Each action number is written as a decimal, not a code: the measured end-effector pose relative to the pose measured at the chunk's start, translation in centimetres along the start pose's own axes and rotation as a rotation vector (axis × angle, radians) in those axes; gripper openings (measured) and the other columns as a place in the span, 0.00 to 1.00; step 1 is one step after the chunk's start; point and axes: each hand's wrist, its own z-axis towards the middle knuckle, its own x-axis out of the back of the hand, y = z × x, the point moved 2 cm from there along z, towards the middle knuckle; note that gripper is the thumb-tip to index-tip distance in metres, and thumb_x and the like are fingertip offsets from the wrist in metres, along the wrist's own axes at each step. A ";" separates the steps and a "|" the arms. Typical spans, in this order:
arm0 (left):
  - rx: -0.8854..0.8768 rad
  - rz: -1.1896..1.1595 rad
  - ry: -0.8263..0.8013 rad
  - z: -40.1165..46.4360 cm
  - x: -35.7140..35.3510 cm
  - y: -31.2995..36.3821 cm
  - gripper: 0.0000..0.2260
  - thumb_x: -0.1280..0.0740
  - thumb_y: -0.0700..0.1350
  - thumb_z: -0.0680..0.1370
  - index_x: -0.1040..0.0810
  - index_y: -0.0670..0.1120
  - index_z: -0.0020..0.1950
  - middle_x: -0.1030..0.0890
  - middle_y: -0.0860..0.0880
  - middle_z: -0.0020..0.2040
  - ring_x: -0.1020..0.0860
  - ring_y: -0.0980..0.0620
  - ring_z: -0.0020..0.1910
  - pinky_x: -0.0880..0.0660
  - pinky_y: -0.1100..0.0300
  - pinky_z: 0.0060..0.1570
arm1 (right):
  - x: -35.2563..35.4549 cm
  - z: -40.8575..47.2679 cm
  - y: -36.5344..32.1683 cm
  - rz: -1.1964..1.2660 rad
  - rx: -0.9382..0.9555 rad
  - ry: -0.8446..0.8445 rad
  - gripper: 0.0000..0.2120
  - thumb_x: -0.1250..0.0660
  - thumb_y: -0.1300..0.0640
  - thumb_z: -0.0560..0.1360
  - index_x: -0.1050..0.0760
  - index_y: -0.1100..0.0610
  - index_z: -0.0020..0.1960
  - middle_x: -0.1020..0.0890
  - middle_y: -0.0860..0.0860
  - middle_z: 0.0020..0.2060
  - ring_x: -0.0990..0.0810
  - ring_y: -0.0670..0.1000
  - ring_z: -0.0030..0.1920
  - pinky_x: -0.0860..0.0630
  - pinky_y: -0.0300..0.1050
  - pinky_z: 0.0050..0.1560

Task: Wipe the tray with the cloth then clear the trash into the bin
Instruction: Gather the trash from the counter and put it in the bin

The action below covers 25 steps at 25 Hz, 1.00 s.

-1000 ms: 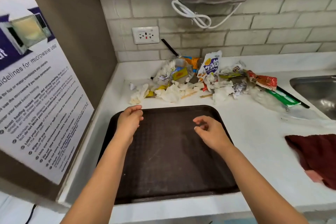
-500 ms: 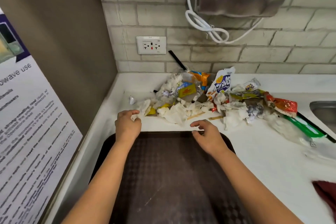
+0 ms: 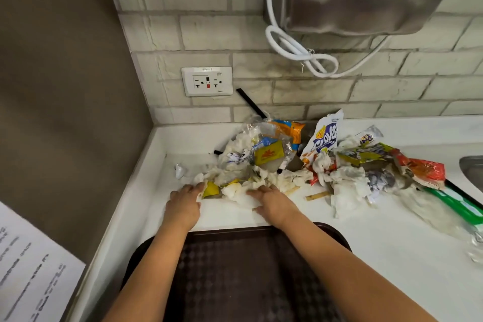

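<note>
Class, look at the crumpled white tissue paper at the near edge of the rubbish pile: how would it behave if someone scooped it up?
The crumpled white tissue paper looks thin and wrinkled, so it is probably light and floppy. It lies in loose separate wads among wrappers, so bits may well drop off in a scoop. With the left hand and right hand at its edge, it would likely squash easily.

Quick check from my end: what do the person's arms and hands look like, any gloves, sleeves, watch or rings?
Both arms are bare from the bottom edge of the picture to the fingertips: no sleeves show. The left hand and right hand wear no gloves. No watch, band or ring shows on either wrist or on the fingers that can be seen. No markings show.
</note>
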 end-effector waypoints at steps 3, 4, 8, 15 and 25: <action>0.068 -0.222 0.093 0.6 -0.2 -0.1 0.18 0.40 0.42 0.79 0.30 0.47 0.69 0.28 0.43 0.64 0.28 0.44 0.61 0.31 0.57 0.58 | 0.2 0.6 0.2 0.110 -0.052 0.019 0.20 0.37 0.58 0.76 0.31 0.56 0.68 0.29 0.57 0.65 0.31 0.57 0.66 0.33 0.45 0.65; 0.098 -0.286 0.122 0.7 -0.2 -0.2 0.15 0.39 0.42 0.79 0.27 0.44 0.66 0.26 0.42 0.61 0.27 0.43 0.59 0.30 0.57 0.55 | 0.2 0.5 0.3 0.135 -0.057 0.049 0.18 0.36 0.58 0.76 0.28 0.57 0.65 0.28 0.57 0.63 0.29 0.57 0.64 0.32 0.45 0.63; 0.187 -0.533 0.346 0.1 0.3 -0.9 0.11 0.39 0.39 0.79 0.24 0.36 0.57 0.24 0.37 0.55 0.25 0.39 0.54 0.30 0.55 0.51 | 0.3 -0.5 0.9 0.328 -0.086 0.223 0.14 0.32 0.59 0.73 0.23 0.62 0.58 0.28 0.55 0.60 0.26 0.56 0.58 0.33 0.36 0.56; 0.404 -0.941 0.409 -0.8 2.3 -1.5 0.11 0.43 0.40 0.80 0.27 0.39 0.58 0.22 0.38 0.55 0.24 0.38 0.53 0.29 0.53 0.47 | 0.4 -1.6 1.4 0.647 -0.252 0.394 0.07 0.32 0.64 0.71 0.30 0.58 0.41 0.24 0.56 0.41 0.28 0.52 0.42 0.37 0.38 0.35; 0.372 -0.906 0.280 -2.3 2.3 -0.7 0.23 0.42 0.32 0.74 0.36 0.42 0.69 0.31 0.38 0.65 0.29 0.39 0.61 0.29 0.54 0.55 | 0.0 -1.6 0.0 0.210 -0.254 0.270 0.16 0.41 0.66 0.74 0.27 0.55 0.60 0.21 0.58 0.54 0.26 0.58 0.57 0.27 0.47 0.55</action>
